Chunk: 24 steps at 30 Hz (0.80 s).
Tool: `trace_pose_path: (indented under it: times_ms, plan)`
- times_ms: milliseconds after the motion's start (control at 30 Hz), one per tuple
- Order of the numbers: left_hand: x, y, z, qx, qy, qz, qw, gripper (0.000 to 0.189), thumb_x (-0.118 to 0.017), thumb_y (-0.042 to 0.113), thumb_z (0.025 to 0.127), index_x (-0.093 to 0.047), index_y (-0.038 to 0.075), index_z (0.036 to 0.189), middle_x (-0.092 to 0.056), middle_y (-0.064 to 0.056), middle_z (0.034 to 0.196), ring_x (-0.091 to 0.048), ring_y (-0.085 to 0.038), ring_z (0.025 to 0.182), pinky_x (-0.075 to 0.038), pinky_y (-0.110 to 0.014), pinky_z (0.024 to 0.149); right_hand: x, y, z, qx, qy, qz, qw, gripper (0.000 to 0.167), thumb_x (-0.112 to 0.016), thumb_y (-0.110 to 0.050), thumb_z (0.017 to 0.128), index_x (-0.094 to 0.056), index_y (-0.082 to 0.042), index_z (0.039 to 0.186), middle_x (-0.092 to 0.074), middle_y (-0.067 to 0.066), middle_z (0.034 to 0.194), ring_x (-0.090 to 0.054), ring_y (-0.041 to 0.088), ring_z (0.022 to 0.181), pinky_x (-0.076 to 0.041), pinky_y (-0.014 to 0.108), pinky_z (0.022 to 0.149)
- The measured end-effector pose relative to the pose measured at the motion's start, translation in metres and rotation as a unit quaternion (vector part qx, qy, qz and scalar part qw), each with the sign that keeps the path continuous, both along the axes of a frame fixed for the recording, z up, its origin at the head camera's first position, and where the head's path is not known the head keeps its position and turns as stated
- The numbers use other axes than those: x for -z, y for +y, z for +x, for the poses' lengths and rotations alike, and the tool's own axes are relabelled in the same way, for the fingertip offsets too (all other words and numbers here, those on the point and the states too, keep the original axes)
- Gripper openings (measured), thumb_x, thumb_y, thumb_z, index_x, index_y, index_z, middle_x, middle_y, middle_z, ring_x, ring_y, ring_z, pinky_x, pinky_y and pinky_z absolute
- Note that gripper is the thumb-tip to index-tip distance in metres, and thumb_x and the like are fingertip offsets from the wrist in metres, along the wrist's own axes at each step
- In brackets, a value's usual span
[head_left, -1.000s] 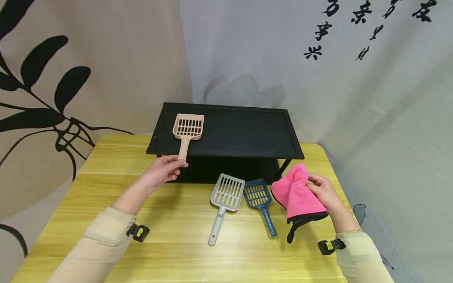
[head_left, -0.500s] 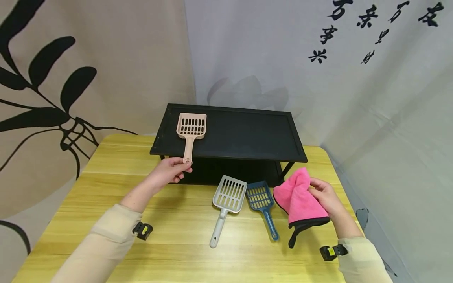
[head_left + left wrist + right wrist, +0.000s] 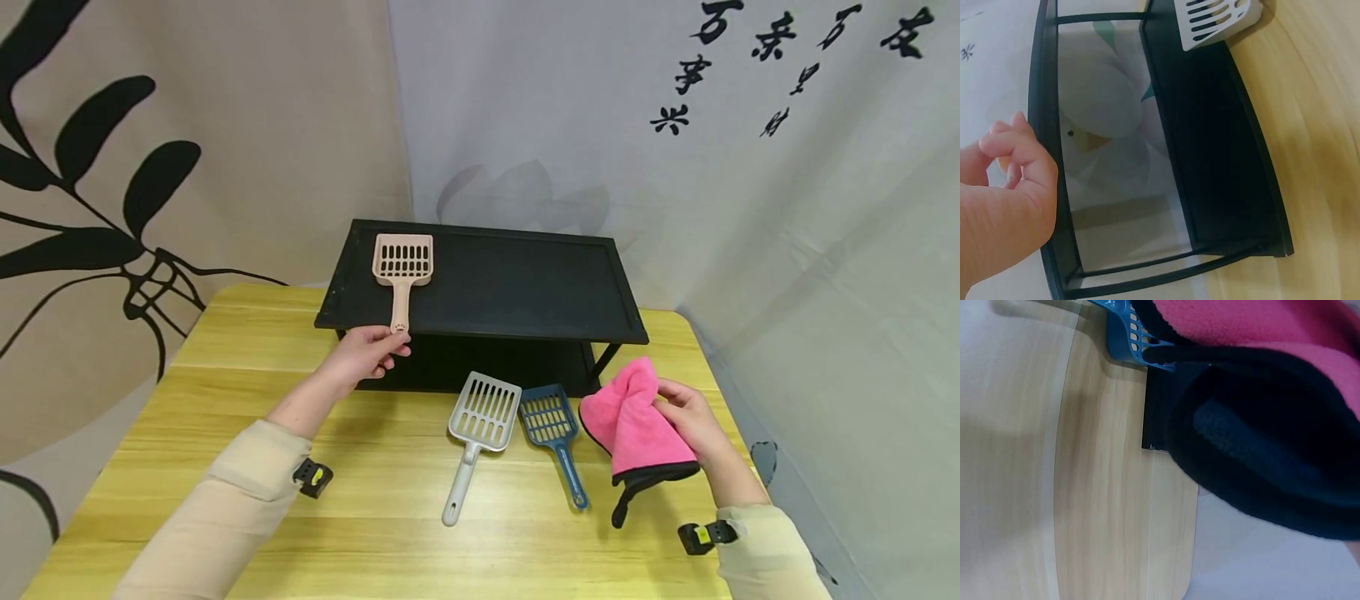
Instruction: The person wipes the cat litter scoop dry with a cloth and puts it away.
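In the head view my left hand (image 3: 367,354) pinches a beige litter scoop (image 3: 401,293) by the end of its handle. The scoop's slotted head is over the left part of a black rack's top shelf (image 3: 517,283); whether it touches the shelf I cannot tell. The left wrist view shows the curled left hand (image 3: 1019,187) beside the rack's front edge, the beige scoop out of sight. A pink cloth (image 3: 633,425) with black trim hangs from my right hand (image 3: 686,417), which grips its upper part. In the right wrist view the cloth (image 3: 1260,325) covers most of that hand.
On the wooden table (image 3: 360,533), a grey litter scoop (image 3: 470,454) and a blue litter scoop (image 3: 562,454) lie side by side before the rack, handles toward me. Below the top shelf is a lower black shelf (image 3: 487,358). A printed curtain (image 3: 525,100) hangs behind.
My left hand has moved the beige scoop slightly farther back over the top shelf, its handle now straighter. The right hand keeps its hold on the cloth, and the head view has shifted a little.
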State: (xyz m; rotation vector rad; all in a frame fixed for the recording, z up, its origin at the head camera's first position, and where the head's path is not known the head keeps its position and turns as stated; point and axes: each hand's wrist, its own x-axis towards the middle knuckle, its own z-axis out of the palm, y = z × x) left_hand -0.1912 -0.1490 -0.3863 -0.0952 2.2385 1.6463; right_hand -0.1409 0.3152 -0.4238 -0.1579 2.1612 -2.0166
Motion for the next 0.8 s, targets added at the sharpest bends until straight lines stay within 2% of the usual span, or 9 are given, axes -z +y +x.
trace_pose_path:
  times_ms: [200,467,600,733,800]
  plan:
    - [0.000,0.002,-0.001,-0.037,-0.014,0.025,0.9989,0.040,-0.046,0.030,0.099,-0.056,-0.005,0.115,-0.060,0.012,0.075,-0.047,-0.001,0.060,-0.042,-0.013,0.054,0.001,0.000,0.001,-0.003,-0.003,-0.002,1.0000,0.045,-0.047,0.001,0.094,-0.069,-0.038,0.095,-0.065,-0.020,0.095,-0.059,-0.002,0.080,-0.050,0.015,0.067]
    - [0.000,-0.001,0.001,-0.076,-0.047,0.081,0.9927,0.040,-0.047,0.033,0.098,-0.055,-0.004,0.113,-0.060,0.013,0.069,-0.047,0.001,0.055,-0.042,-0.010,0.052,0.002,0.001,0.003,0.002,-0.011,0.025,0.9996,0.042,-0.049,-0.002,0.095,-0.068,-0.040,0.094,-0.064,-0.021,0.095,-0.059,-0.002,0.081,-0.050,0.016,0.068]
    - [0.007,0.000,0.006,-0.045,-0.057,0.073,0.9947,0.040,-0.047,0.033,0.098,-0.054,-0.003,0.113,-0.060,0.011,0.073,-0.049,0.000,0.057,-0.044,-0.012,0.054,0.002,0.002,0.003,0.001,-0.005,0.025,0.9997,0.042,-0.048,-0.001,0.094,-0.068,-0.039,0.094,-0.065,-0.021,0.095,-0.059,-0.002,0.080,-0.050,0.016,0.068]
    - [0.026,0.006,0.014,0.010,-0.061,0.052,0.9967,0.040,-0.048,0.031,0.098,-0.055,-0.005,0.113,-0.062,0.007,0.079,-0.054,-0.003,0.063,-0.049,-0.015,0.060,0.002,0.002,0.003,0.005,0.004,0.022,0.9997,0.044,-0.048,0.000,0.094,-0.068,-0.039,0.094,-0.065,-0.021,0.094,-0.059,-0.003,0.080,-0.050,0.015,0.067]
    - [0.037,0.012,0.019,0.026,-0.068,0.044,0.9964,0.039,-0.050,0.029,0.097,-0.057,-0.007,0.111,-0.062,0.003,0.082,-0.056,-0.005,0.066,-0.051,-0.017,0.062,0.002,0.001,0.003,0.004,0.007,0.019,0.9998,0.044,-0.048,0.000,0.094,-0.068,-0.039,0.095,-0.065,-0.021,0.095,-0.059,-0.003,0.081,-0.050,0.015,0.067]
